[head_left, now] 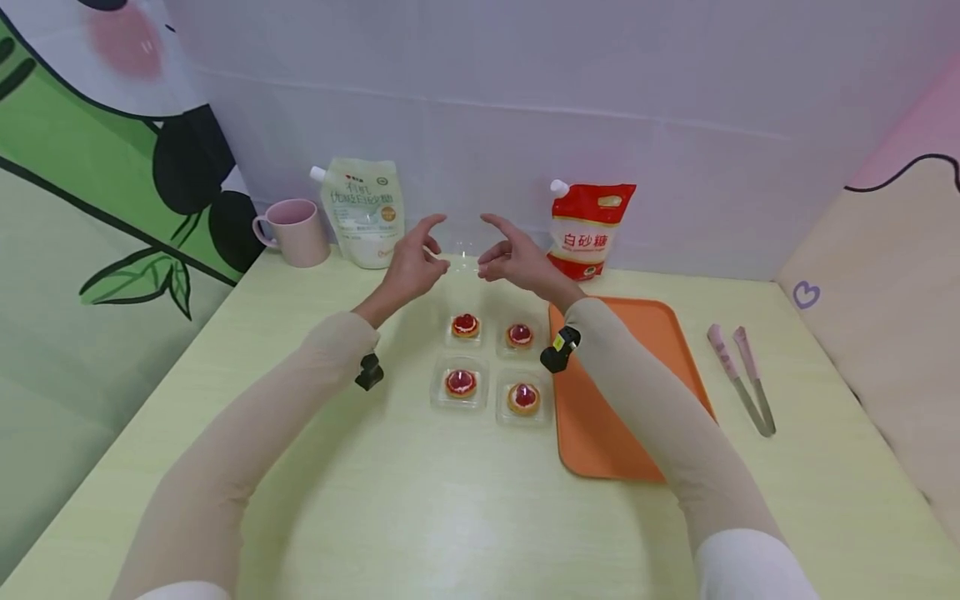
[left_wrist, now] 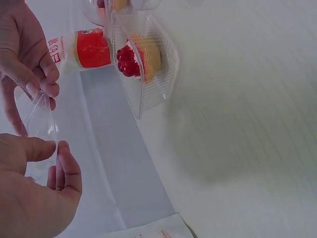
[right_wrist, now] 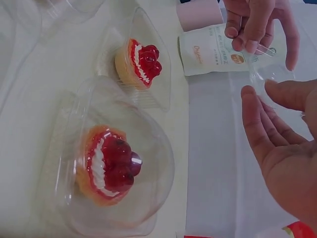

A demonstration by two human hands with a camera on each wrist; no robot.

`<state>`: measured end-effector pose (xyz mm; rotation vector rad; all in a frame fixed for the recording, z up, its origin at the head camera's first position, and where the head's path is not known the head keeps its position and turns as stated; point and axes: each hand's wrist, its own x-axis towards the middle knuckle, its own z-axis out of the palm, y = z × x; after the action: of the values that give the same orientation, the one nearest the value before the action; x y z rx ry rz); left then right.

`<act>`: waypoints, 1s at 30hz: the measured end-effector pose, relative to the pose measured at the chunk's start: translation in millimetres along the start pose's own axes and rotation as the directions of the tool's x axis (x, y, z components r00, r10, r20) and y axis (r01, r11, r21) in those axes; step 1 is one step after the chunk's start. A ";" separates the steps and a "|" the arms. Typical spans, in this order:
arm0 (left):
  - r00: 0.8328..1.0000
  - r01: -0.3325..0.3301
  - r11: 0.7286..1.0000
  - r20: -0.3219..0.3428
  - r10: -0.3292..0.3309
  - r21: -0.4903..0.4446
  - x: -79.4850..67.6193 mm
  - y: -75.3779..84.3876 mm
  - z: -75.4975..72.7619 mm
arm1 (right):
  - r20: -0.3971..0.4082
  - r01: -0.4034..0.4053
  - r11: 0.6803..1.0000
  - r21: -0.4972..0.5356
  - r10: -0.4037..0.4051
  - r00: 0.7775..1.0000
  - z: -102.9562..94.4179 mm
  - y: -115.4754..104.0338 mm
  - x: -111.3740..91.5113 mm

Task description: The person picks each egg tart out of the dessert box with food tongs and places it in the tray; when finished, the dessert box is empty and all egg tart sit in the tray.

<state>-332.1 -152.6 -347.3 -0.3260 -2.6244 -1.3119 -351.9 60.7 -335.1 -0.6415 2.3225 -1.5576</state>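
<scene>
Printed cloth hangs behind the worktop (head_left: 420,542), lilac-grey (head_left: 480,150) across the top of the head view, with green and black drawings (head_left: 191,162) at upper left. Against its foot stand a pink mug (head_left: 300,237) and a pale green pouch (head_left: 363,208), left of centre, and a red-and-white pouch (head_left: 588,229), right of centre. An orange tray (head_left: 600,429) lies right of centre, partly hidden by the right sleeve (head_left: 641,375) crossing over it; tongs (head_left: 751,407) with pink handles rest farther right, legs spread.

Four clear containers, each with a red-topped tart, form two rows at mid-frame: back-left container (right_wrist: 159,94), back-right container (head_left: 520,353), front-left container (head_left: 459,364) and front-right container (head_left: 525,420). Seen from the right wrist, the back-right one wears a domed lid (right_wrist: 153,129), while the back-left one is uncovered.

Above the back row, near the head view's centre, a clear plastic cover (left_wrist: 43,119) is held up between the left hand (head_left: 412,262) and the right hand (head_left: 525,265), each pinching its edge between thumb and fingers.
</scene>
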 end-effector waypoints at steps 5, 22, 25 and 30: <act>0.995 0.093 0.994 0.047 -0.091 -0.054 6.9 -4.9 -4.2 | -0.017 0.026 0.994 -0.103 -0.028 0.999 0.8 0.9 10.0; 0.949 0.284 0.951 0.177 -0.261 -0.121 16.9 -26.1 -4.8 | 0.057 -0.141 0.960 -0.241 0.159 0.986 2.7 12.6 35.5; 0.936 0.318 0.940 0.198 -0.290 -0.125 16.4 -29.5 -2.1 | 0.061 -0.171 0.950 -0.260 0.193 0.979 3.4 15.9 38.5; 0.919 0.369 0.917 0.203 -0.337 -0.150 18.5 -30.7 4.3 | 0.051 -0.215 0.939 -0.270 0.236 0.970 5.1 19.4 41.6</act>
<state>-358.7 -165.1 -368.4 0.0194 -2.8054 -1.7211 -389.6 42.0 -354.1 -0.4649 2.4607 -1.1136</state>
